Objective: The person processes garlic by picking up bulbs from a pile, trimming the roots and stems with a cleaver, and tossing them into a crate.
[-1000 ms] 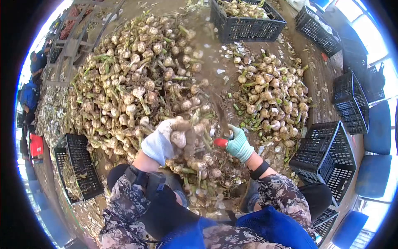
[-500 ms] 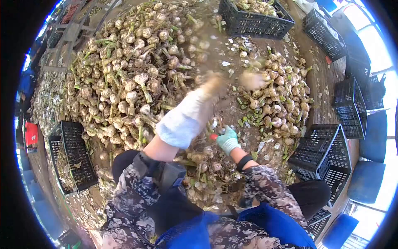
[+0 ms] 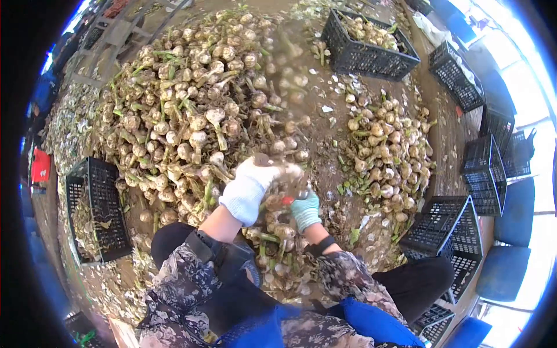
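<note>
One slip could injure your left hand [image 3: 261, 173], its grip unreadable: your right hand [image 3: 305, 211], wrapped round a red-handled tool [image 3: 288, 200], sits just beside it.

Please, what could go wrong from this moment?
The left hand is close to the right hand, which grips a red tool; if its edge is sharp, a slip might cut the left glove. The big garlic pile looks loose, so part of it could roll.
</note>
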{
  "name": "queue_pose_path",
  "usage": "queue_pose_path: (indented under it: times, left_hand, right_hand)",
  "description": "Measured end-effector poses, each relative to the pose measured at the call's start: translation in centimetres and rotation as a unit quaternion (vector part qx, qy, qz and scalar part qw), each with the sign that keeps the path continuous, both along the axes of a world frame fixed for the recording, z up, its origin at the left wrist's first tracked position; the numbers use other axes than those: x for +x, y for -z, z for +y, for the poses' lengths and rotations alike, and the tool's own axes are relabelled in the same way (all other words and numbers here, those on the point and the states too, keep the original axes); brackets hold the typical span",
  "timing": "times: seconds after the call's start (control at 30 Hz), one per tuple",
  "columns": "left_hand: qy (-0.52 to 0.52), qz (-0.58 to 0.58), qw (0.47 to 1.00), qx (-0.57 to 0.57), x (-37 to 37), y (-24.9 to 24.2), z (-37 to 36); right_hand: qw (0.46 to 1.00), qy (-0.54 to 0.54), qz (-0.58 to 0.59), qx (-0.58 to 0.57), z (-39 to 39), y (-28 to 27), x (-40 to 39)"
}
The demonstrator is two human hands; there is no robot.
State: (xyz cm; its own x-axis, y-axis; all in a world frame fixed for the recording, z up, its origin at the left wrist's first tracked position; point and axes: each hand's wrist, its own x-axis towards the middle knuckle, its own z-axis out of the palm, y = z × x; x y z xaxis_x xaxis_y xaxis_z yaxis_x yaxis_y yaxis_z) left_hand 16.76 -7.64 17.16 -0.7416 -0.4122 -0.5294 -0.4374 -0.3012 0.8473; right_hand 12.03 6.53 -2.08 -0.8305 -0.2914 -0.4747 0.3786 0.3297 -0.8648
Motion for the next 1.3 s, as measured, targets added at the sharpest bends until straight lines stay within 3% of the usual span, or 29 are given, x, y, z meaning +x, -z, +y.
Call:
queue_pose_path:
  times: [0.07,0.1,0.13,0.2,0.23,0.3,0.33,0.37,0.43,0.47,0.5,0.53,0.6,0.7,0.83,0.9,0.93,0.97,1.0,1.07,1.1,1.13,1.2,1.27,1.3]
  left_hand:
    - [0.044,-0.122,0.988,-0.087,0.1,1.5,-0.3]
    - [0.043,-0.06,0.994,-0.078,0.4,2.7,-0.4]
    - [-0.001,0.102,0.989,0.103,0.8,2.1,0.0]
    - [0.001,0.189,0.976,0.111,1.2,1.5,0.0]
    - [-0.018,0.232,0.946,0.228,1.7,-0.2,0.3]
    - [-0.034,0.208,0.968,0.14,1.0,0.3,0.1]
    - [-0.044,0.194,0.975,0.097,0.6,0.7,0.0]
    - [-0.138,0.198,0.928,0.285,0.1,0.5,0.1]
    - [0.019,0.247,0.969,0.019,1.5,0.3,0.5]
    - [0.101,0.263,0.952,-0.116,2.2,0.3,0.3]
    - [0.266,0.301,0.856,-0.326,1.0,6.4,-1.1]
    - [0.172,0.336,0.922,0.088,3.1,6.7,-1.0]
    - [0.039,0.316,0.934,0.16,3.1,3.5,1.7]
    - [0.172,0.27,0.944,-0.074,3.1,5.0,1.8]
    - [0.182,0.293,0.917,-0.202,5.3,2.0,2.6]
    - [0.19,0.306,0.917,-0.172,5.2,2.1,2.5]
    - [0.194,0.311,0.917,-0.156,5.2,1.7,2.3]
    - [0.211,0.267,0.906,-0.253,4.8,0.0,2.1]
    - [0.183,0.33,0.887,-0.266,4.7,-3.7,2.4]
    - [0.134,0.323,0.851,-0.393,5.0,-4.0,1.8]
    - [0.061,0.236,0.913,-0.327,4.6,-3.3,1.9]
    - [0.06,0.219,0.947,-0.226,4.6,-4.8,1.5]
    - [0.061,0.175,0.917,-0.353,4.3,-4.2,1.0]
    - [0.024,0.289,0.892,-0.346,3.6,-2.4,1.1]
    - [0.154,0.171,0.885,-0.404,3.9,-2.4,0.7]
  right_hand:
    - [0.986,-0.057,0.152,-0.042,-0.3,-6.5,-0.1]
    - [0.981,-0.09,0.164,-0.06,-0.3,-8.8,-0.2]
    - [0.974,-0.121,0.175,-0.079,-0.3,-11.2,0.0]
    - [0.963,-0.222,0.14,-0.061,0.3,-15.0,0.4]
    - [0.965,-0.196,0.12,-0.13,1.0,-14.9,-0.1]
    - [0.967,-0.127,0.051,-0.217,3.1,-16.1,-2.5]
    - [0.972,-0.15,0.15,-0.1,3.4,-19.5,-2.9]
    - [0.957,-0.163,0.24,0.026,3.7,-22.9,-3.3]
    - [0.874,-0.265,0.401,0.074,4.2,-24.9,-2.7]
    - [0.833,-0.31,0.448,0.096,3.8,-26.2,-1.9]
    - [0.828,-0.338,0.428,0.131,3.6,-27.1,-1.2]
    - [0.82,-0.367,0.407,0.166,3.4,-27.5,-0.8]
    - [0.771,-0.398,0.453,0.204,2.9,-27.4,-1.2]
    - [0.77,-0.422,0.424,0.222,2.9,-26.7,-1.3]
    - [0.778,-0.424,0.407,0.222,3.2,-25.4,-0.7]
    - [0.779,-0.417,0.416,0.214,3.2,-25.4,-0.4]
    - [0.781,-0.423,0.378,0.259,3.1,-25.3,-0.9]
    - [0.78,-0.428,0.342,0.302,3.0,-25.0,-1.8]
    - [0.777,-0.431,0.305,0.342,3.1,-24.7,-2.8]
    - [0.764,-0.429,0.22,0.43,5.8,-23.3,-6.0]
    - [0.803,-0.389,0.225,0.392,5.1,-23.0,-6.3]
    - [0.831,-0.368,0.214,0.359,5.0,-22.5,-5.5]
    - [0.868,-0.35,0.231,0.267,4.7,-22.9,-4.3]
    - [0.86,-0.374,0.291,0.188,3.0,-25.1,-1.9]
    - [0.847,-0.384,0.327,0.166,2.4,-25.4,-0.9]
